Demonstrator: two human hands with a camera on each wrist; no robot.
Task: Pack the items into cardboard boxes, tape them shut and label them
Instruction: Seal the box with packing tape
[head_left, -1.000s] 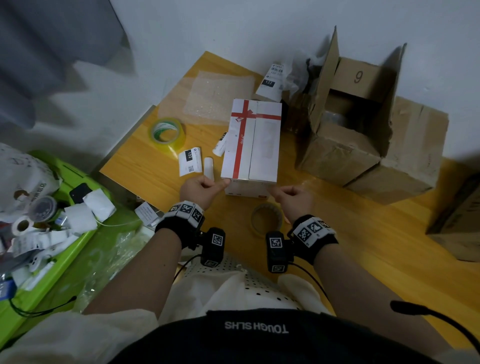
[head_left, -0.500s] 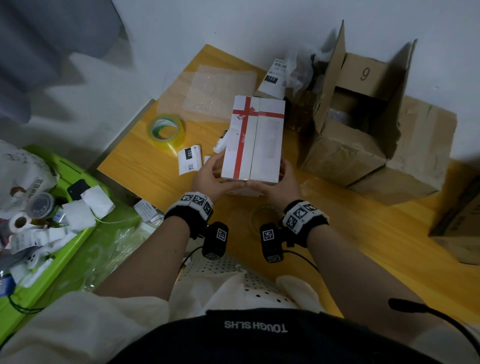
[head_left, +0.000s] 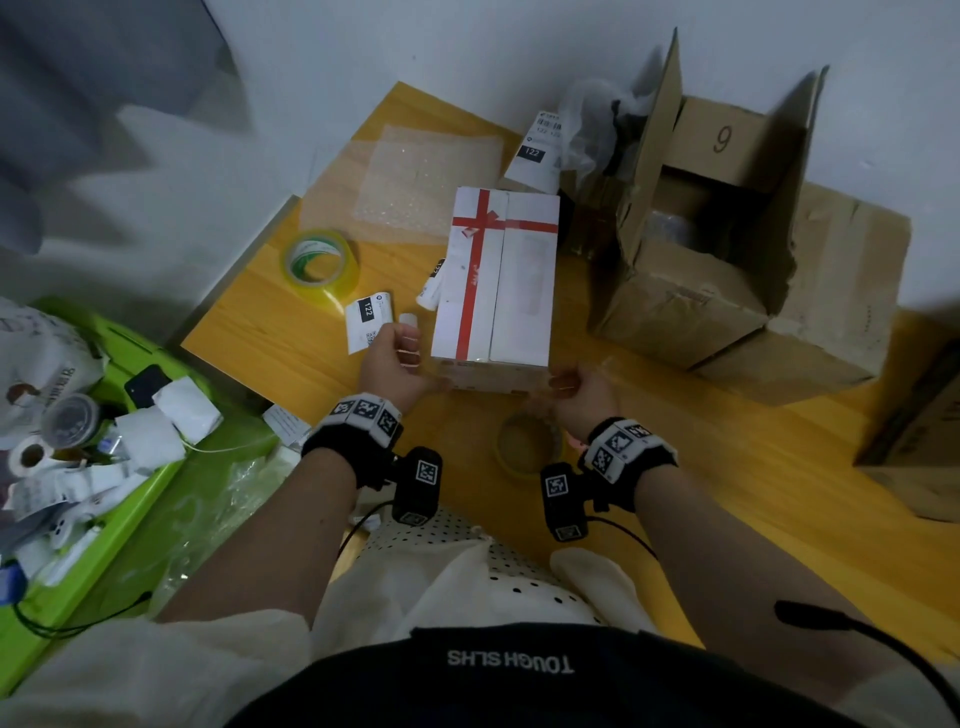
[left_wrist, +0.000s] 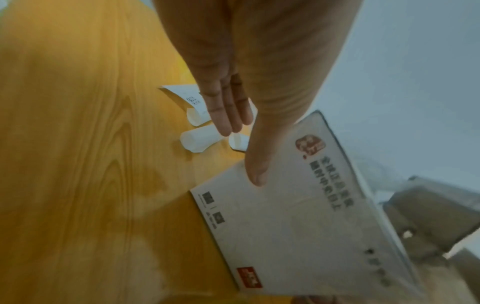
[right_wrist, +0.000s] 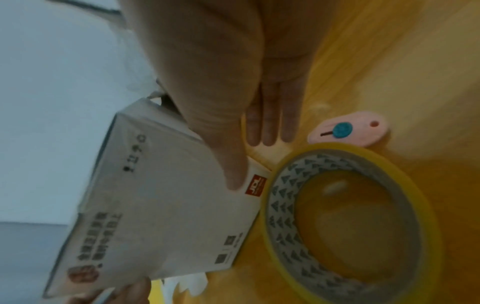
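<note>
While at table edge, both hands (head_left: 395, 358) on white box (head_left: 498, 280)

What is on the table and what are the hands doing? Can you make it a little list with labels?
Box held: white box with red ribbon print
Left hand: thumb pressed on the box's near end, other fingers apart from it
Right hand: thumb pressed on the same end
Tape: one roll left of the box, another near the right hand
Pink cutter: beside the near roll
Open cardboard box: to the right, flaps up
Table: wooden
</note>
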